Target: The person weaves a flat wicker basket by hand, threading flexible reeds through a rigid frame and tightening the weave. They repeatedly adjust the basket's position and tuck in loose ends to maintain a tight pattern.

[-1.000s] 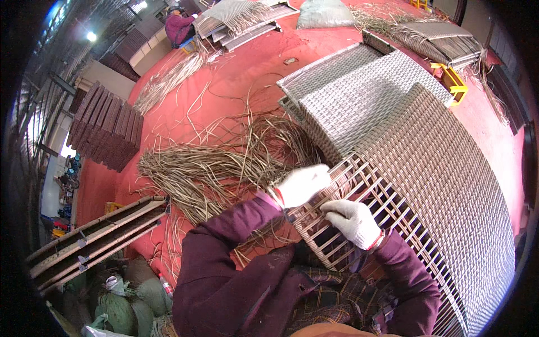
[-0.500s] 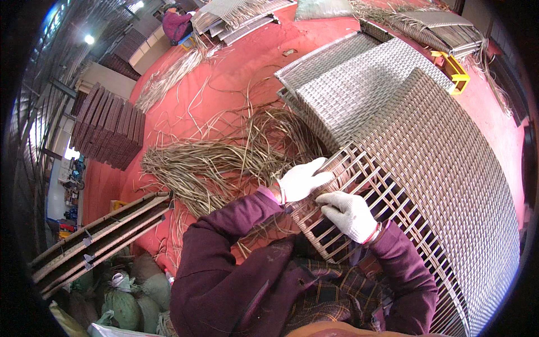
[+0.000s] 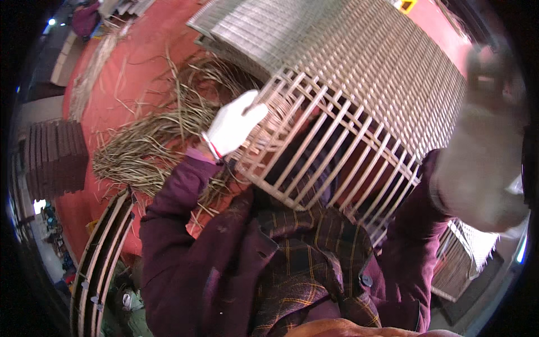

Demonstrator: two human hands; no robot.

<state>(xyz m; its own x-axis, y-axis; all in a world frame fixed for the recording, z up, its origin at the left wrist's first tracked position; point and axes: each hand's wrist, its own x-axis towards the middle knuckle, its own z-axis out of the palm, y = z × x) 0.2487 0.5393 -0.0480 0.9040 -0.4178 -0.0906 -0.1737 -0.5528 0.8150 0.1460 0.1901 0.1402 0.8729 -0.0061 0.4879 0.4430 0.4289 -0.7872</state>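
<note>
Left hand, gloved, grips the frame at its left edge. Right hand is raised close to the camera, blurred; its grip cannot be told. Reeds lie left of the frame.

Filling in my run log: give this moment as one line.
left hand: gloved, on wicker panel edge | right hand: gloved, raised near camera, blurred | panel: part woven, frame bare near person | loose strips: on red floor

Matt woven-cane panel, white cloth glove
</note>
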